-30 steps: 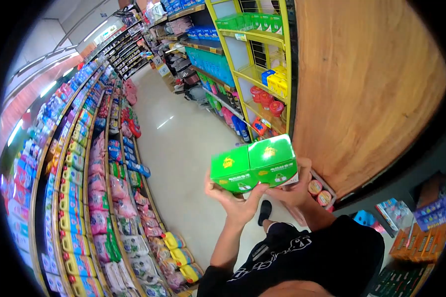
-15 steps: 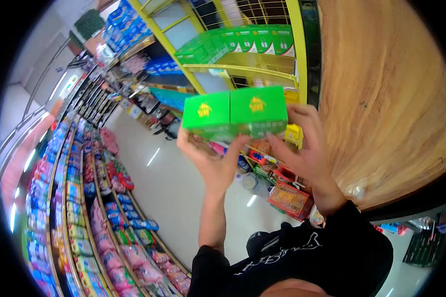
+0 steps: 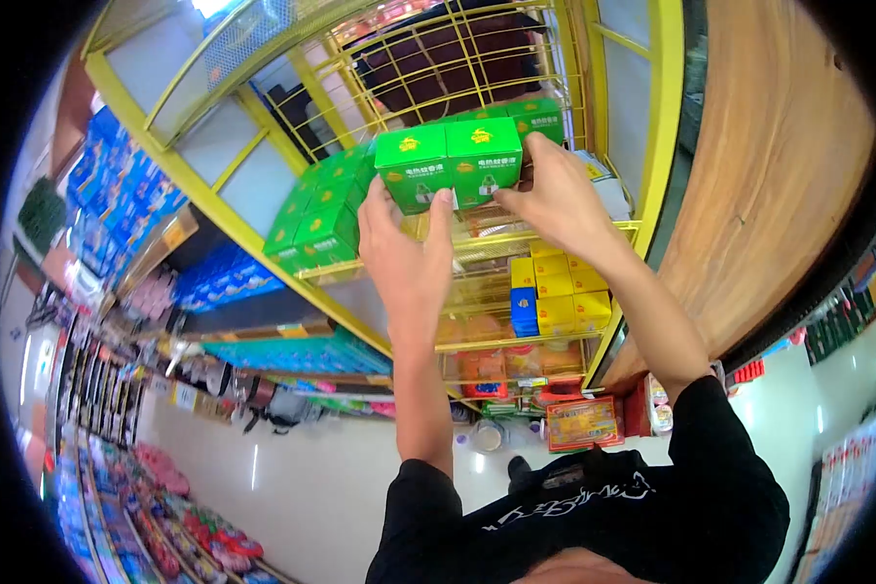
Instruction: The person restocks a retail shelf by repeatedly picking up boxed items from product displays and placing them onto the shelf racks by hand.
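Two green boxes of mosquito-repellent liquid (image 3: 448,161) are held side by side over the yellow wire shelf (image 3: 477,255). My left hand (image 3: 407,258) grips the left box, fingers along its side and thumb on its front. My right hand (image 3: 562,195) is closed on the right box from its outer side, thumb at the lower front. More green boxes (image 3: 323,229) stand in rows at the shelf's left, and another green box (image 3: 538,119) shows behind at the right. Whether the held boxes touch the shelf, I cannot tell.
A lower tier carries yellow boxes (image 3: 558,313) and a blue box (image 3: 524,311). Beside the rack on the right is a wooden panel (image 3: 759,185). A red carton (image 3: 584,424) sits near the floor. Blue packages (image 3: 127,185) fill shelving at the left.
Both hands have carried the two green boxes forward to the yellow rack. The boxes have tipped so their printed fronts face me. My view has moved closer to the shelf.
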`<state>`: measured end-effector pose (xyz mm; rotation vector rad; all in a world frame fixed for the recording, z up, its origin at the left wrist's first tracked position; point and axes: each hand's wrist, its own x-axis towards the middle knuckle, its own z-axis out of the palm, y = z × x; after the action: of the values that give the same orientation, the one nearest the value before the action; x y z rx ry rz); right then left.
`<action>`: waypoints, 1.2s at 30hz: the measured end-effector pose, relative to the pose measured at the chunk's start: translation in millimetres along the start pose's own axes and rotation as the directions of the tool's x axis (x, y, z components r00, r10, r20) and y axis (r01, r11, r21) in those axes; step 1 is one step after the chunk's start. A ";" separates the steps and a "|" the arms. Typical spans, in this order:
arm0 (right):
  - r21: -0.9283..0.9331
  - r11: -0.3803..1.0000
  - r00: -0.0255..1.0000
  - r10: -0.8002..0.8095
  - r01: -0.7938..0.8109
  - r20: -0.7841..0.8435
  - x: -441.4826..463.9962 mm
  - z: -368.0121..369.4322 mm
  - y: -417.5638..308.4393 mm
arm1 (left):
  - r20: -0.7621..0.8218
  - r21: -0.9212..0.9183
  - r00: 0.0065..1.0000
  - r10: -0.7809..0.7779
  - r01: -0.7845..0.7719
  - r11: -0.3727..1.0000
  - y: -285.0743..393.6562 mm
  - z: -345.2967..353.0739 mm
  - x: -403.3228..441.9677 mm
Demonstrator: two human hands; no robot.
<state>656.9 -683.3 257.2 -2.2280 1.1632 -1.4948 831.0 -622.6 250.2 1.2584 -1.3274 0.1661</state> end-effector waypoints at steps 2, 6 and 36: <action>-0.096 0.995 1.000 0.016 -0.014 0.018 12.5 11.7 -6.2 | 0.067 0.022 0.997 -0.037 0.035 0.999 -17.8 0.0 16.8; -0.253 0.963 0.975 0.142 -0.096 0.169 33.1 33.6 -9.6 | 0.240 0.277 0.970 -0.037 -0.032 0.960 -33.2 -6.2 30.1; -0.107 0.973 0.931 0.228 -0.205 0.286 -259.3 -255.9 -1.4 | 0.419 -0.561 0.710 0.566 -0.287 0.776 209.2 57.8 -258.8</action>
<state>394.4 -437.7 198.3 -2.1893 1.3316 -1.0058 560.7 -443.2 155.9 0.5575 -2.0483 -0.2129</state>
